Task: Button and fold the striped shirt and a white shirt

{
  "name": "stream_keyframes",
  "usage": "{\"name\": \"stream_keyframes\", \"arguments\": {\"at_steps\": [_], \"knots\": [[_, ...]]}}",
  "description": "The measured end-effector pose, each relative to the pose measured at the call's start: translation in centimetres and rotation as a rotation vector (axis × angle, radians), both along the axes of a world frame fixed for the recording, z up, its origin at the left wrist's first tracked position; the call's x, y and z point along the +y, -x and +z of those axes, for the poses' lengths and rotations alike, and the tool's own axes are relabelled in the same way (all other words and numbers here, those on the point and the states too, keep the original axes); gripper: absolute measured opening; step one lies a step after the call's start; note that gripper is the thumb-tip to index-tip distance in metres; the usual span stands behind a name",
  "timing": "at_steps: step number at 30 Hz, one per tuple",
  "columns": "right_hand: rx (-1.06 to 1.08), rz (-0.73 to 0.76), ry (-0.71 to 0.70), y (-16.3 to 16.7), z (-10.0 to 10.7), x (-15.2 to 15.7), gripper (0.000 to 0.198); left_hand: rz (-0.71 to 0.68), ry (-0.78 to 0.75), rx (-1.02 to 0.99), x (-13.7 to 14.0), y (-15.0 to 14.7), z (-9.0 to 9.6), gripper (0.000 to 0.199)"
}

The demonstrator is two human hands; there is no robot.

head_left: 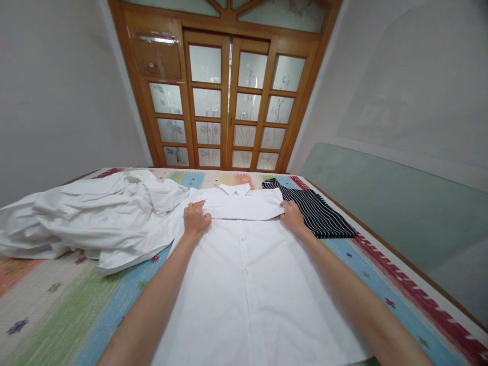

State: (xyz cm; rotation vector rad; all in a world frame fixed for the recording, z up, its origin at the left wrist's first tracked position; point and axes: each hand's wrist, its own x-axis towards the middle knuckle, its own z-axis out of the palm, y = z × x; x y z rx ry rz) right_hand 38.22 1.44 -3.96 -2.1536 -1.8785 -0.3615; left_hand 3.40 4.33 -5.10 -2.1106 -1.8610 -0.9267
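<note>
A white button-up shirt [244,284] lies front side up before me, its collar [235,189] at the far end and its buttons running down the middle. Across the chest, just below the collar, stretches a flat folded white band of cloth, probably the sleeves. My left hand [196,218] grips the left end of this band, fingers curled over the edge. At the opposite end, my right hand [293,216] pinches the band's corner between thumb and fingers. Both arms reach forward over the shirt. The lower hem runs partly out of view at the bottom.
A crumpled heap of white clothes [95,213] lies at the left, touching the shirt's side. Folded black-and-white striped fabric [320,211] sits at the right. Beneath is a colourful striped cloth [72,315]. Wooden glazed doors [229,96] stand beyond, with walls on both sides.
</note>
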Motion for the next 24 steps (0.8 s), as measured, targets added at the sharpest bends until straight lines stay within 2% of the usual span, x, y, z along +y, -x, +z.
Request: {"name": "stream_keyframes", "arguments": {"at_steps": [7, 14, 19, 24], "knots": [[-0.003, -0.039, -0.044, 0.0, 0.0, -0.4, 0.032, 0.052, -0.045, 0.011, -0.7, 0.4, 0.0, 0.044], [-0.168, -0.03, -0.094, 0.5, 0.4, -1.2, 0.025, 0.176, -0.009, -0.048, -1.3, 1.4, -0.1, 0.041], [-0.233, 0.014, -0.043, 0.4, 0.9, -0.4, 0.027, 0.159, -0.017, -0.028, -1.3, 1.6, -0.3, 0.04], [-0.195, 0.003, -0.003, 0.0, 1.2, 0.2, 0.03, 0.147, -0.009, 0.025, -1.3, 1.5, -0.3, 0.037]]}}
